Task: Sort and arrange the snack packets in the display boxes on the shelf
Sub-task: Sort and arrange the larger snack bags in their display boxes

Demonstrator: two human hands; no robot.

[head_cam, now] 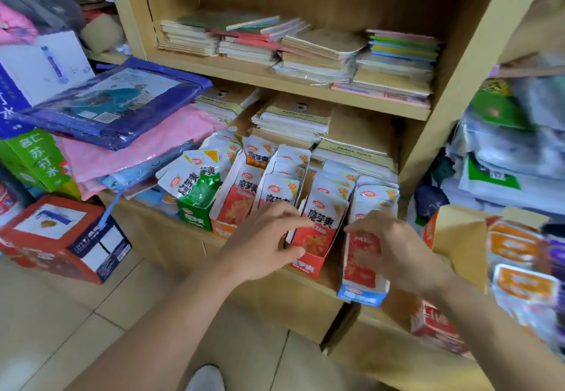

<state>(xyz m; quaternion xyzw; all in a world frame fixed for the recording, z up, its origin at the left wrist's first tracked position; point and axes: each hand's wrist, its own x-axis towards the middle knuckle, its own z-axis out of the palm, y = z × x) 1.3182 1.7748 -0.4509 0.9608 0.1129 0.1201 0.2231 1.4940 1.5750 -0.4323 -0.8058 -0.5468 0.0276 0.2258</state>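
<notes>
Open-topped cardboard display boxes stand in a row on the low ledge of the pale wooden shelf (171, 225), each packed with upright glossy white-and-red foil snack packets (321, 216). The left hand (263, 237) lies at the left front corner of the red-fronted cardboard display box (308, 263), thumb on the corner and fingers reaching toward the front packet. Blur keeps us from telling whether it pinches or merely touches. The right hand (394, 247) curls over the upper part of the blue-fronted cardboard display box (362, 295), which sits furthest forward at the ledge's edge, and appears to grasp it. We judge the packets light, soft and slippery, apt to slide past one another or flop forward, and best pinched at the flat top seal. The boxes look thin and ragged at the rim, so we would hold them low by both side walls.
</notes>
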